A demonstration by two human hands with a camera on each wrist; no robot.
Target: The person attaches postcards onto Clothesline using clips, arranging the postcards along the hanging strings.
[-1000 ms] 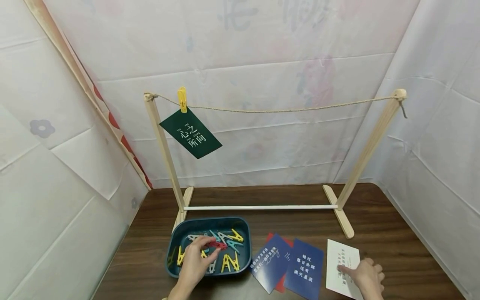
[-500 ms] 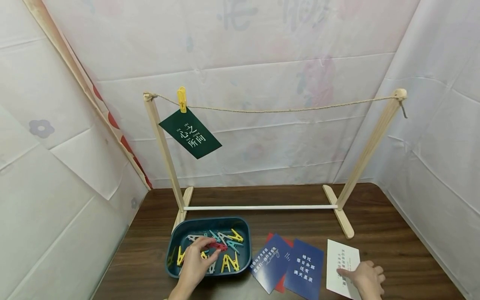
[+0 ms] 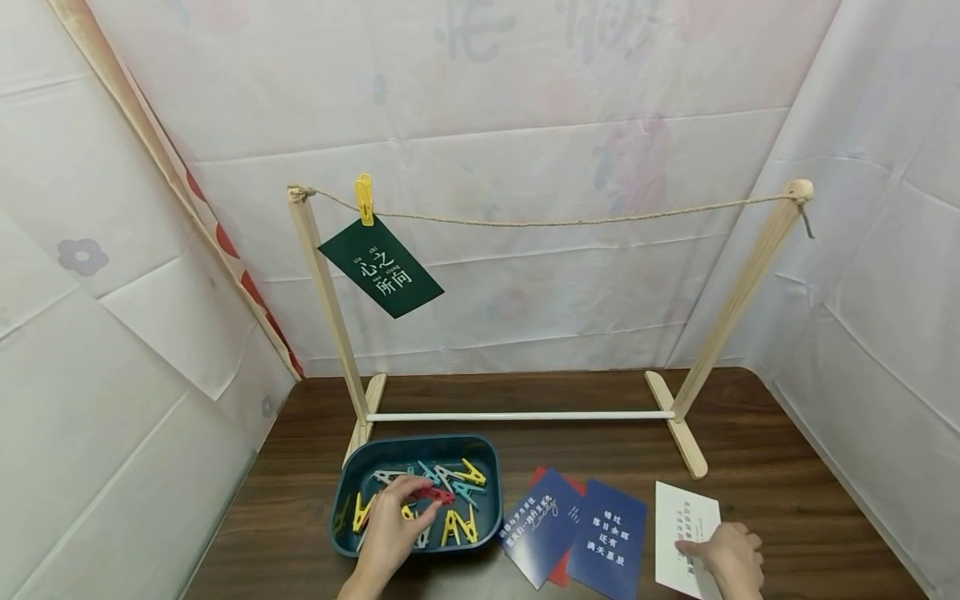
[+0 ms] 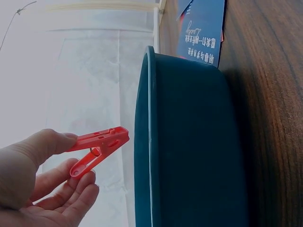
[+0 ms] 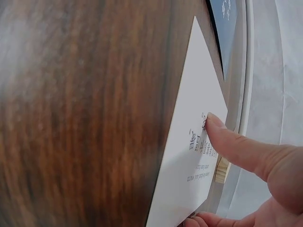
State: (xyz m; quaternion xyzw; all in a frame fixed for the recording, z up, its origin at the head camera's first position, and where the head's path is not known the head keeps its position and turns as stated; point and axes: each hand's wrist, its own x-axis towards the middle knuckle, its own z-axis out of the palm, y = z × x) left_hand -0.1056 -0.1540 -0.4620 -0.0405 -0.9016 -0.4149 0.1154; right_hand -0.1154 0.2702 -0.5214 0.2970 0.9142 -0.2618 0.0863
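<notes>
Red clothespin (image 3: 433, 495) sits pinched in my left hand (image 3: 392, 533) above the blue tray (image 3: 491, 467) of pegs; farther right, my right hand (image 3: 729, 554) presses a straight finger on the white card (image 3: 684, 521) lying on the table (image 3: 787, 467).

Left hand (image 3: 390, 529) reaching forward, thumb and fingers pinching. Right hand (image 3: 729, 557) lying low, index finger (image 5: 236, 146) extended and pressing down.

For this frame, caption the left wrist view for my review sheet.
Left hand pinching a red clothespin beside the dark tray.
</notes>
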